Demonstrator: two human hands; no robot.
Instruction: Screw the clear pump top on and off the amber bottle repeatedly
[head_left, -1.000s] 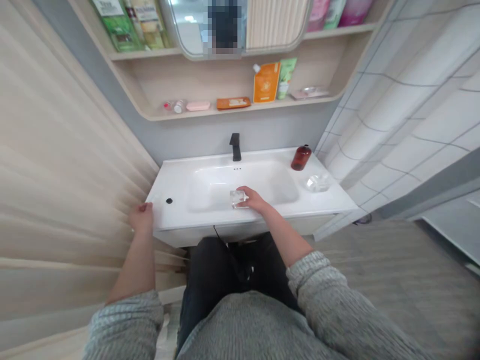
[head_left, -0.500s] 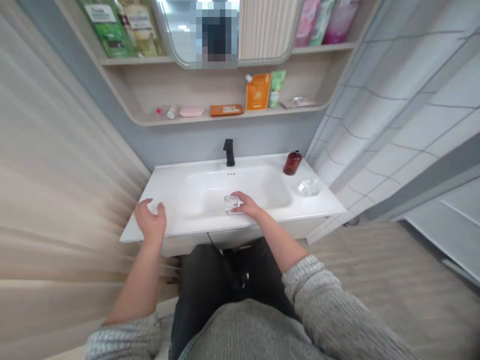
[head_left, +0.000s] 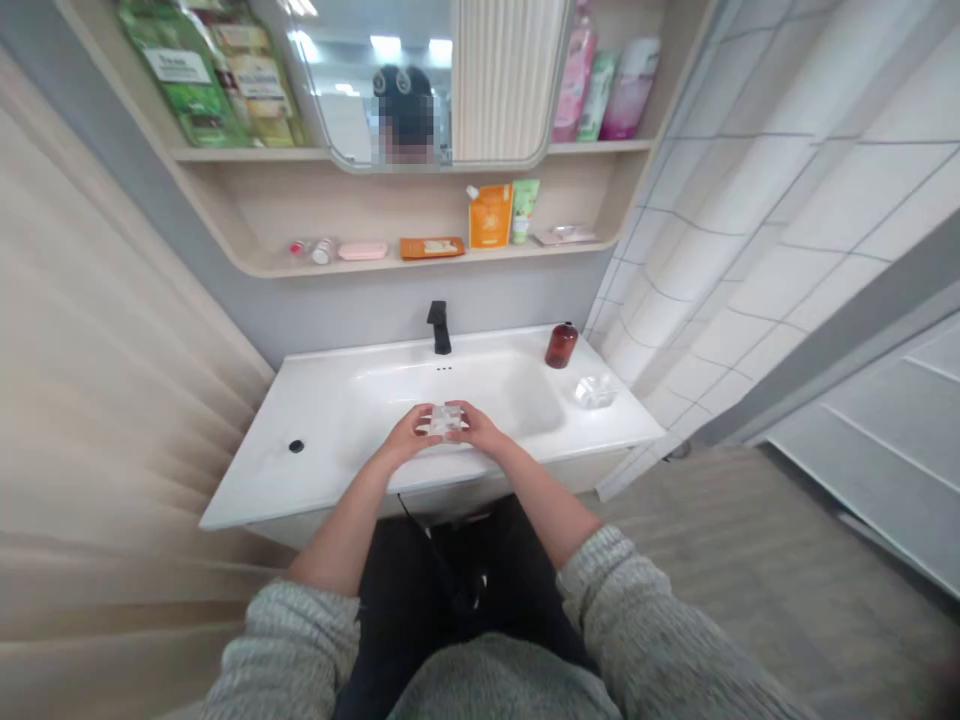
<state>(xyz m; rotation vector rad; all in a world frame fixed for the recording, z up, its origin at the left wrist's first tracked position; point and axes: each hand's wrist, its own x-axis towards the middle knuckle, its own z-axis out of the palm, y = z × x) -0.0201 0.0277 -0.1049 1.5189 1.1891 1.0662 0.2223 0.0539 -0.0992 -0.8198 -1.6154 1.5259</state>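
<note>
Over the front part of the white sink, a small clear, square-cornered glass container is held between both of my hands. My left hand has its fingers closed on the left side of it. On the opposite side, my right hand grips it with thumb and fingers. What is inside the container cannot be made out. A small round black cap-like piece lies on the counter to the left, away from both hands.
A black faucet rises behind the basin. On the right of the counter stand a brown bottle and a clear faceted object. Above, a shelf holds an orange pouch, a green tube and several toiletries.
My left hand has moved right from the counter's left side and now grips the clear container along with my right hand. The black piece on the counter has come into view. The camera has shifted.
</note>
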